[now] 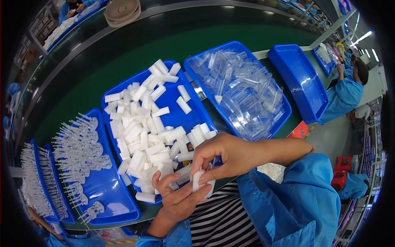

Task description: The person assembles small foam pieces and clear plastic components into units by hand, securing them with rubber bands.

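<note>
In front of my striped shirt, both hands are closed around a small white oblong piece. My right hand reaches in from the right and pinches it between thumb and fingers. From below, my left hand steadies its lower end with thumb and fingertips. Fingers cover much of the piece, so its full shape is hidden. Just beyond my hands is a blue tray heaped with white rectangular blocks. Several blocks lie right beside my left fingers, and a few yellowish bits show among them.
Right of the blocks, a blue tray holds clear plastic pieces. Farther right stand stacked blue trays. At left, another blue tray carries white thin-stemmed parts. A fan stands at the back; a co-worker sits at right.
</note>
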Available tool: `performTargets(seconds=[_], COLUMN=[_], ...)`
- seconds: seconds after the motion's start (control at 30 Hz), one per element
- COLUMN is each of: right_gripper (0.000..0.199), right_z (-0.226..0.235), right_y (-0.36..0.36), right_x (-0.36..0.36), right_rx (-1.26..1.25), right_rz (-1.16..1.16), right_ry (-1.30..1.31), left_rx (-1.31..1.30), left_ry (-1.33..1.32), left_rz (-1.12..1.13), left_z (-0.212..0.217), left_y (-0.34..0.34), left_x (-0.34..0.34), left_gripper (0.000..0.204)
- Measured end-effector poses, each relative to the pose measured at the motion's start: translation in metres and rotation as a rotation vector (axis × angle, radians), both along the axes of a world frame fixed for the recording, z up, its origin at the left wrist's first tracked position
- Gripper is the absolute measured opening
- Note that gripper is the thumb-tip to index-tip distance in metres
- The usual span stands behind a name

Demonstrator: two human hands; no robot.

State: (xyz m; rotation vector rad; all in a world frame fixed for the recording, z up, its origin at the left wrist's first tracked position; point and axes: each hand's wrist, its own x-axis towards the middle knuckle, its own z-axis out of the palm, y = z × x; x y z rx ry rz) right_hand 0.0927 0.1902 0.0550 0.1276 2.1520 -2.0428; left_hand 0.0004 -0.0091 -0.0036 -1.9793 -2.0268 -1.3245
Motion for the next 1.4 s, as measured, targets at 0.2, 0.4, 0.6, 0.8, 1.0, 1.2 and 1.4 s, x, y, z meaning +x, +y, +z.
performTargets(seconds=[0.2, 0.4, 0.6, 0.8, 1.0, 1.2, 1.4], right_gripper=[0.027, 0.025, 0.026, 0.024, 0.020, 0.021, 0.031], right_z=[0.025, 0.011, -0.018, -0.012, -0.007, 0.013, 0.009], right_y=[0.046, 0.127, 0.136, 0.136, 0.128, 0.072, 0.028], right_x=[0.002, 0.007, -0.008, -0.004, 0.012, 0.017, 0.013], right_rx=[0.827, 1.421, 1.520, 1.579, 1.467, 0.927, -0.183], right_rz=[-0.204, -0.364, 0.021, 0.096, -0.159, -0.407, -0.543], right_ry=[0.250, 0.104, 0.220, 0.180, 0.287, 0.248, 0.092], left_rx=[-0.025, -0.010, -0.014, -0.009, -0.013, -0.020, -0.020], left_ry=[0.019, -0.005, -0.027, -0.035, -0.036, -0.011, 0.032], left_rz=[0.026, 0.025, 0.062, 0.067, 0.053, 0.049, 0.049], left_z=[-0.003, -0.003, 0.000, -0.001, 0.000, -0.001, -0.002], left_y=[-0.001, -0.001, 0.002, 0.002, 0.002, 0.004, 0.006], left_x=[-0.001, 0.001, 0.001, 0.001, 0.001, 0.000, 0.001], left_gripper=[0.020, 0.023, 0.026, 0.027, 0.028, 0.027, 0.027])
